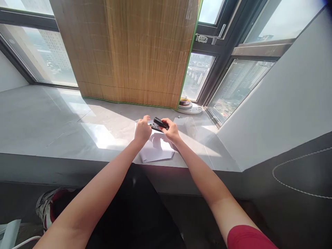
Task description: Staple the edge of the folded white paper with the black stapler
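A black stapler (161, 123) is in my right hand (170, 130), whose fingers wrap round its right end. Its top arm is lifted away from the base, so the jaws stand apart toward the left. My left hand (143, 131) is closed beside the stapler's left end, fingers curled and one knuckle raised. What its fingertips hold, if anything, is hidden. White paper sheets (157, 152) lie under both hands on the pale sill, reaching close to its front edge. The shadow of my hands falls across the paper.
A brown bamboo blind (129, 52) hangs just beyond the pale window sill (62, 128). A stack of plates (190, 107) stands at the back right corner by the window frame. A white wall (280, 93) bounds the right side. A beaded cord (281, 178) hangs farther right.
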